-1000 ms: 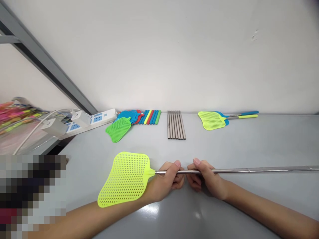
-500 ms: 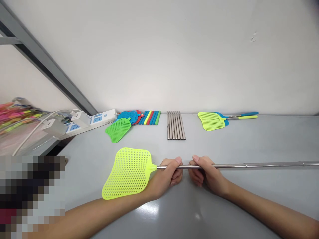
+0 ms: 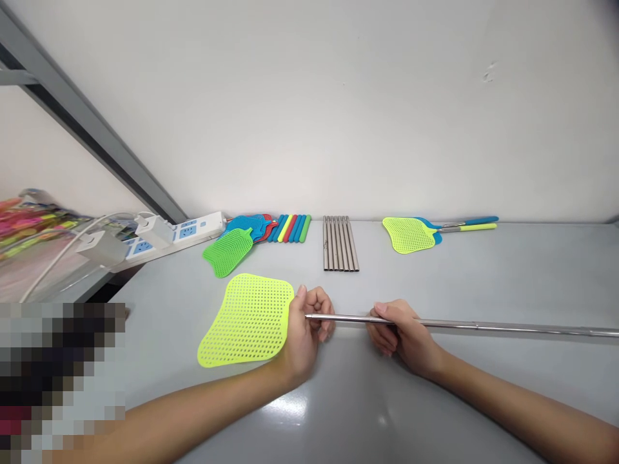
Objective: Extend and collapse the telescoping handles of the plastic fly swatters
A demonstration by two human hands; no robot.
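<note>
A yellow-green fly swatter with a perforated head [image 3: 246, 322] and a long, thin extended metal rod [image 3: 449, 324] spans the front of the table. My left hand [image 3: 307, 328] is loosely curled round it where head meets rod, hiding the neck. Its thumb points up, apart from the fingers, and the rod's end shows across the palm. Further along, my right hand [image 3: 403, 335] pinches the rod between thumb and fingers. The rod's far end runs out of view at the right.
Behind lie loose green [image 3: 229, 251], blue and red swatter heads, several coloured handle grips [image 3: 294, 229] and a row of metal tubes [image 3: 340, 245]. Two whole swatters [image 3: 411, 235] lie at the back right. A power strip [image 3: 198, 232] with plugged-in chargers stands at left, against the wall.
My left hand has slid left along the rod to the swatter's neck, its thumb lifting off the rod. The head has risen slightly. My right hand stays nearly in place.
</note>
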